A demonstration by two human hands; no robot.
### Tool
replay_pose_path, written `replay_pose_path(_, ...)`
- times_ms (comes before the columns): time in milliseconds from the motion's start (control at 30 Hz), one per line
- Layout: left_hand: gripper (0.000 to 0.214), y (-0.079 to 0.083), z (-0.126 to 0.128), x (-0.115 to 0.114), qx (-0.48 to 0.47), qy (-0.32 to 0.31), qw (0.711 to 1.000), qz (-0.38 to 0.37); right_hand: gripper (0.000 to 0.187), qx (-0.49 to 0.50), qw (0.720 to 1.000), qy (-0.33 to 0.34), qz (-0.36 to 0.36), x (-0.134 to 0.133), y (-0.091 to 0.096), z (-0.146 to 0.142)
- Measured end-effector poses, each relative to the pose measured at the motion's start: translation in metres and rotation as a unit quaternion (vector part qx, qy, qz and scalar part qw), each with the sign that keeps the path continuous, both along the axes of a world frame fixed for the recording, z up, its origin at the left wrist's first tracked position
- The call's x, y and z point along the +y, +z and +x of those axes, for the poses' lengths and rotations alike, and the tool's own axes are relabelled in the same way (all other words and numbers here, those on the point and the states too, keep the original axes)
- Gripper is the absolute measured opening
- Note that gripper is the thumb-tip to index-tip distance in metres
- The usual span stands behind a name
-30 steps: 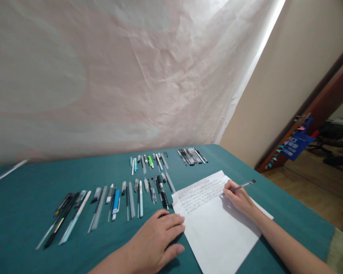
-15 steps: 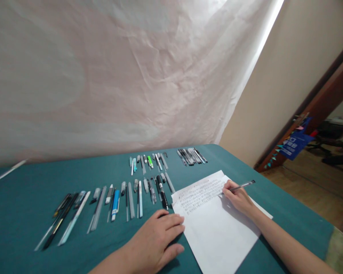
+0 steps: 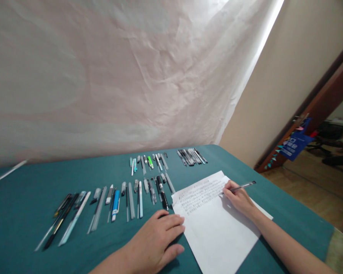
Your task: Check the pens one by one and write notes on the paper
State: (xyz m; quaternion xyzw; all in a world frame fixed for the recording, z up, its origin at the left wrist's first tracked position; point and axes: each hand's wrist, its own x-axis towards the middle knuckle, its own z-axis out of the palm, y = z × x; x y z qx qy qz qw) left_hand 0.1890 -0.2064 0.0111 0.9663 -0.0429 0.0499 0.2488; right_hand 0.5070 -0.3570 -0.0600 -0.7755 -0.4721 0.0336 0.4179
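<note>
My right hand [image 3: 238,197] is closed around a slim pen [image 3: 244,186], its tip down on a white sheet of paper [image 3: 217,236]. Rows of small dark handwriting fill the upper part of the sheet, too blurred to read. The pen meets the paper near the right end of the lowest rows. My left hand [image 3: 162,238] lies flat with fingers apart, its fingertips at the sheet's left edge and the palm over the green cloth. Another sheet's edge shows beneath at the right.
Taken-apart pens and pen parts lie in rows on the green tablecloth [image 3: 108,243], among them a blue one [image 3: 116,205], a green one [image 3: 150,162] and a black one [image 3: 162,192]. A bundle of pens [image 3: 192,156] lies at the back right. A pale curtain [image 3: 117,76] hangs behind.
Hardly anything differs. The pen and my right hand have shifted very slightly to the right; my left hand stays in place.
</note>
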Motion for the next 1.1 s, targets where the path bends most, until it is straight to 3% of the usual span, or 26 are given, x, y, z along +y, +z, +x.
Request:
replay_pose_path(467,0.035,-0.0037,-0.0018,0.0004,-0.038,0.000,0.999,-0.010,0.014,-0.002,1.000,0.006,-0.002,-0.0015,0.0000,0.0007)
replay_pose_path(1100,0.035,-0.0022,-0.0011,0.0001,-0.017,-0.001,1.000,-0.005,0.014,0.003,1.000,0.010,0.005,-0.0012,-0.0016,0.0020)
